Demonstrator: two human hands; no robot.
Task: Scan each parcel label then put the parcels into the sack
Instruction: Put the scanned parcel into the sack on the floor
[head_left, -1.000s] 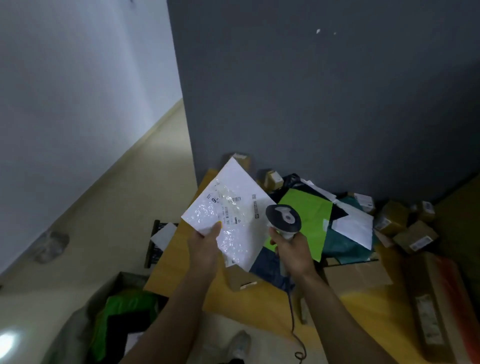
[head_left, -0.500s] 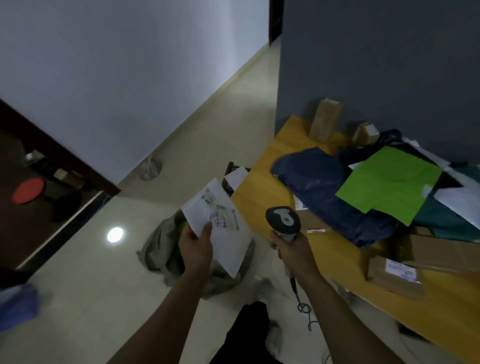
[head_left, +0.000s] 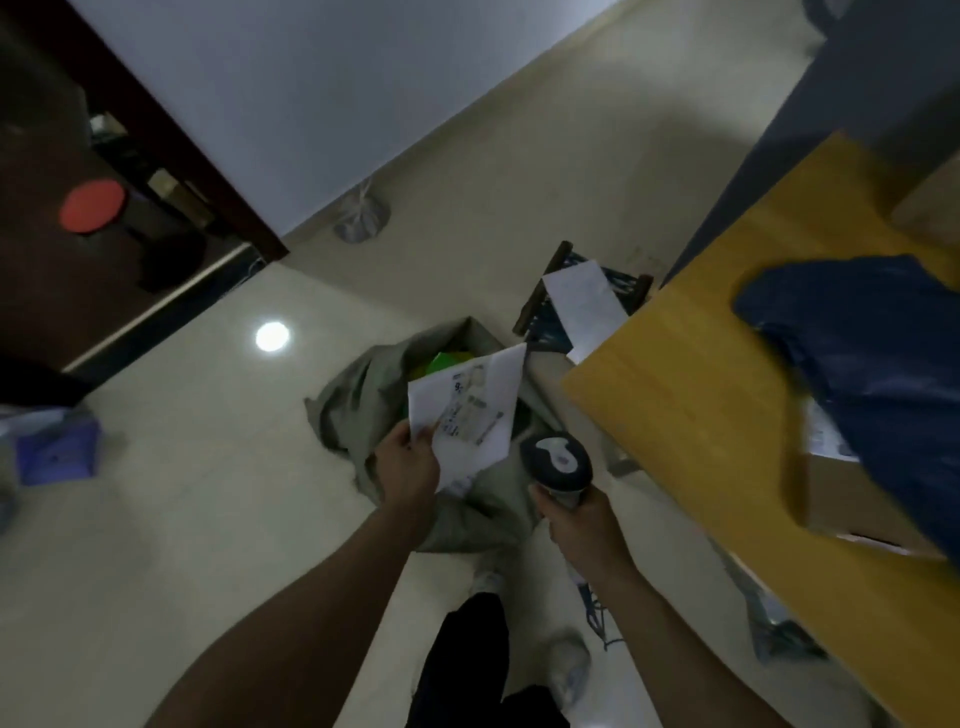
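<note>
Head view: grips white parcel (head_left: 470, 415) by its lower left corner, thumb on top, in left hand (head_left: 408, 470), label facing up, just above open mouth of grey sack (head_left: 353, 400) on floor. Clutches scanner (head_left: 556, 462) upright in right hand (head_left: 576, 522), just right of parcel, beside near corner of table (head_left: 701, 415).
</note>
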